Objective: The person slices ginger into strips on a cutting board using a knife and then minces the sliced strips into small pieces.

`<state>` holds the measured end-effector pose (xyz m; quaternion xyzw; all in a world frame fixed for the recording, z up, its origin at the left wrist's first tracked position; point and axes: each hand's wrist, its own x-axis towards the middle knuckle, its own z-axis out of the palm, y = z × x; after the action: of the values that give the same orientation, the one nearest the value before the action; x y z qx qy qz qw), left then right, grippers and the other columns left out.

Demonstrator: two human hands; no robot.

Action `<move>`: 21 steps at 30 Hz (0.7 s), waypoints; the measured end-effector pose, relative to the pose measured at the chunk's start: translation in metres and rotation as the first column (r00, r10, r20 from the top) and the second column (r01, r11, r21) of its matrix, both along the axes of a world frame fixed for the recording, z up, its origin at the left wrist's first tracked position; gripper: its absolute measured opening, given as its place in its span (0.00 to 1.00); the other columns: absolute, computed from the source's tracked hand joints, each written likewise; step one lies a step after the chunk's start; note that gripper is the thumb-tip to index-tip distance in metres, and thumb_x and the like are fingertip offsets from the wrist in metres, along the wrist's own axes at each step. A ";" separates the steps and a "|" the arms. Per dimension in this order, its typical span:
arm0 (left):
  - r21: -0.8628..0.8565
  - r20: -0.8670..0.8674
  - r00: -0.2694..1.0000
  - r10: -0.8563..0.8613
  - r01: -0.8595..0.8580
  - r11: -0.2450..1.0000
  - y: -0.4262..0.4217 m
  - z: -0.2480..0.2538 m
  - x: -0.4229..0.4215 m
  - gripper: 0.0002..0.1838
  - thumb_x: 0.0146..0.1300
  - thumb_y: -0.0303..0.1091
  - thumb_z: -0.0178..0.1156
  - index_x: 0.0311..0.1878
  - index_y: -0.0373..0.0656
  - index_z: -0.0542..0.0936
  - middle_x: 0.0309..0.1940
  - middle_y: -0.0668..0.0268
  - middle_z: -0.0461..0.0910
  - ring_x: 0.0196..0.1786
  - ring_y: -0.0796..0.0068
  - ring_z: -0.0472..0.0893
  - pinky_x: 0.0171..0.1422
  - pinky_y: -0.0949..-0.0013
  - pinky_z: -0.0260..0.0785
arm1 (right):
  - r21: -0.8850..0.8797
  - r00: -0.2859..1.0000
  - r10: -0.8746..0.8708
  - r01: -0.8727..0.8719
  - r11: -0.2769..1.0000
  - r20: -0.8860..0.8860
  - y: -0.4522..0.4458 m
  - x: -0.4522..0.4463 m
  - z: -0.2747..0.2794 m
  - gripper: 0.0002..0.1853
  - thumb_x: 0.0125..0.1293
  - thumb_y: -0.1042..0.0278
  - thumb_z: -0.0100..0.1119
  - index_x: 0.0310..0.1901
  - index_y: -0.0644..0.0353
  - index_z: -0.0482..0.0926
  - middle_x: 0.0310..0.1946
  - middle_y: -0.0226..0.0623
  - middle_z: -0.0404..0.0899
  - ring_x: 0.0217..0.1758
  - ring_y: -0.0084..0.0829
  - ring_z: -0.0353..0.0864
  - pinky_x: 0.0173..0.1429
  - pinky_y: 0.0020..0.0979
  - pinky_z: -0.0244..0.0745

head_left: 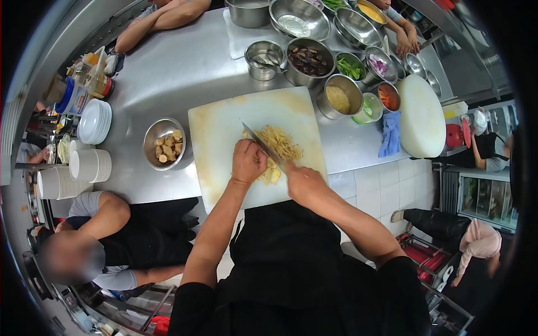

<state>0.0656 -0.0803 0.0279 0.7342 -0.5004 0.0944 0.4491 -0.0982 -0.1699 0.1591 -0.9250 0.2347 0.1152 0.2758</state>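
My right hand (305, 183) is wrapped round the handle of a kitchen knife (261, 141), whose blade slants up and to the left over the cutting board (210, 129). Close along the blade's left side, my left hand (248, 162) has its fingers curled down on ginger, mostly hidden beneath them. Thin ginger strips (280, 143) lie heaped right of the blade. Some flat ginger slices (272, 175) rest on the board between my hands. To the left of the board, a steel bowl (147, 148) holds peeled ginger chunks (169, 147).
Steel pots with dark mushrooms (307, 60) and minced pale food (338, 98) stand behind the board's right side. A blue cloth (390, 134) and round white board (421, 117) lie right. Bowl stacks (92, 165) stand left. A person (106, 224) is close on my left.
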 end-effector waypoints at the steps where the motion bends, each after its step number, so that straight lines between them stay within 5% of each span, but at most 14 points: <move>1: -0.002 0.001 1.000 0.000 0.000 1.000 0.000 -0.001 0.000 0.05 0.47 0.20 0.59 0.30 0.37 0.75 0.32 0.55 0.75 0.37 0.52 0.76 0.41 0.57 0.72 | -0.002 1.000 0.000 0.000 1.000 0.001 0.001 0.006 -0.010 0.11 0.62 0.77 0.47 0.46 0.70 0.71 0.30 0.60 0.83 0.37 0.59 0.85 0.43 0.53 0.79; 10: 0.034 -0.027 0.999 0.026 -0.025 0.999 0.002 0.001 -0.001 0.05 0.47 0.21 0.59 0.29 0.37 0.75 0.32 0.55 0.75 0.37 0.51 0.76 0.41 0.56 0.73 | 0.035 0.993 0.014 -0.010 0.999 -0.119 -0.002 0.006 0.014 0.10 0.62 0.79 0.46 0.44 0.71 0.71 0.33 0.64 0.82 0.39 0.61 0.84 0.46 0.55 0.77; 13: 0.041 -0.002 1.000 0.005 -0.005 0.999 0.001 0.000 0.001 0.05 0.47 0.21 0.59 0.30 0.37 0.75 0.32 0.55 0.75 0.37 0.52 0.76 0.41 0.57 0.73 | 0.036 0.996 -0.071 0.069 0.997 0.054 0.003 0.025 -0.023 0.10 0.62 0.79 0.46 0.44 0.70 0.71 0.32 0.63 0.82 0.39 0.60 0.84 0.45 0.55 0.78; 19: 0.031 -0.015 1.000 0.027 -0.026 0.999 0.002 -0.002 -0.001 0.05 0.47 0.21 0.59 0.29 0.37 0.75 0.32 0.55 0.75 0.36 0.52 0.76 0.41 0.57 0.73 | -0.026 1.000 0.020 -0.020 0.999 0.010 -0.007 0.000 0.006 0.09 0.63 0.77 0.49 0.44 0.69 0.71 0.26 0.60 0.81 0.33 0.60 0.84 0.38 0.54 0.78; 21: 0.013 -0.013 1.000 0.027 -0.027 1.000 0.000 -0.001 -0.001 0.05 0.47 0.20 0.58 0.29 0.37 0.75 0.32 0.55 0.75 0.36 0.52 0.76 0.41 0.56 0.73 | -0.022 0.998 -0.012 0.013 1.000 0.062 0.000 0.008 -0.031 0.09 0.63 0.77 0.49 0.45 0.69 0.71 0.26 0.59 0.82 0.33 0.59 0.84 0.39 0.54 0.78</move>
<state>0.0645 -0.0799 0.0269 0.7444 -0.4878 0.0923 0.4466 -0.0899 -0.1696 0.1276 -0.9297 0.2330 0.0821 0.2732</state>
